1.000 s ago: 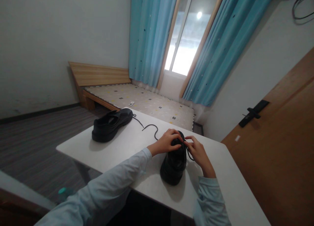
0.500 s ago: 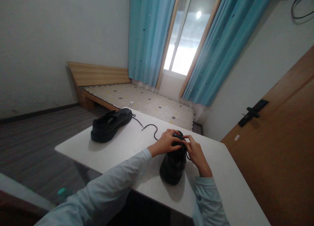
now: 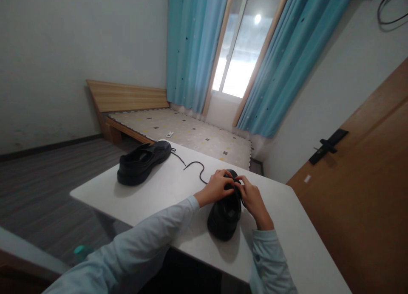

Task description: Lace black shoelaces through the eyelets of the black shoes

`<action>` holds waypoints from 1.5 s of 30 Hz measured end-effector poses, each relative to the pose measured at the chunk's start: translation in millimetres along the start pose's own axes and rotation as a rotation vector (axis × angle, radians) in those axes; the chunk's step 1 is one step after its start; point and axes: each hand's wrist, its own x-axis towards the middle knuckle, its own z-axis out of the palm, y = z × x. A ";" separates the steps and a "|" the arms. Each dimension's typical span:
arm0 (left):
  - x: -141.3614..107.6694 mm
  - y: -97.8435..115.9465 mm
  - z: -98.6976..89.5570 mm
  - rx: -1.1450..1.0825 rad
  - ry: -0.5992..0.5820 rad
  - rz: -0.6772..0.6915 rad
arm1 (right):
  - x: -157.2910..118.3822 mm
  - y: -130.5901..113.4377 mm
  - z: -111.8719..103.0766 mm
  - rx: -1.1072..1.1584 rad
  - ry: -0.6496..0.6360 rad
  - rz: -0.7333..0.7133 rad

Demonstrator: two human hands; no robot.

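Observation:
A black shoe (image 3: 224, 219) stands on the white table (image 3: 296, 230), its heel toward me. My left hand (image 3: 216, 188) lies over the shoe's front part from the left, with thumb and fingers curled in at the lacing. From the right, the fingertips of my right hand (image 3: 251, 195) pinch the black shoelace at the same spot and meet the left fingertips. The exact grip on the lace is partly hidden by the fingers. One loose shoelace (image 3: 200, 163) snakes over the tabletop to the left. A second black shoe (image 3: 140, 163) sits at the table's left side.
Behind the table is a bed (image 3: 191, 130) with a patterned mattress and a small white object (image 3: 170, 134) on it. Blue curtains (image 3: 197, 47) flank a window. On the right is a wooden door (image 3: 366, 192) with a black handle. A green-capped item (image 3: 79, 250) is low at left.
My right fingertips have moved slightly left, closer to my left fingers over the lacing. Both shoes stay in place.

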 end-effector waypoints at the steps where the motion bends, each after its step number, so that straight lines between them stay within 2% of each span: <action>1: -0.2 0.1 0.5 -0.004 0.003 -0.002 | 0.1 0.0 0.1 -0.009 -0.001 0.001; 8: -1.4 4.2 -1.0 -0.003 0.057 -0.015 | -0.9 -1.9 -1.9 -0.014 -0.002 0.001; 12: -2.5 7.1 -4.8 0.019 0.098 0.026 | -0.6 -1.8 -3.1 -0.005 0.117 -0.023; 15: -3.6 8.6 -7.1 0.034 0.133 0.054 | 0.8 -0.7 -3.4 0.115 0.187 -0.044; 20: -3.6 10.9 -9.5 -0.025 0.175 0.060 | 1.9 0.0 -5.2 0.320 0.179 -0.037; 26: 2.5 8.5 -16.1 -0.355 0.284 -0.032 | 0.3 -0.7 -9.5 0.443 0.132 0.047; 30: 8.1 3.6 -23.1 -0.718 0.342 -0.111 | -1.1 0.5 -8.8 0.427 0.079 0.037; 35: 9.8 2.3 -30.3 -1.138 0.334 -0.180 | -2.8 3.8 -3.0 0.334 0.012 -0.037; 40: 8.2 4.3 -34.6 -1.268 0.314 -0.189 | -4.3 5.5 -0.5 0.316 -0.035 -0.054; 45: 8.1 3.1 -36.1 -1.280 0.325 -0.186 | -4.4 6.6 -1.3 0.327 -0.052 -0.032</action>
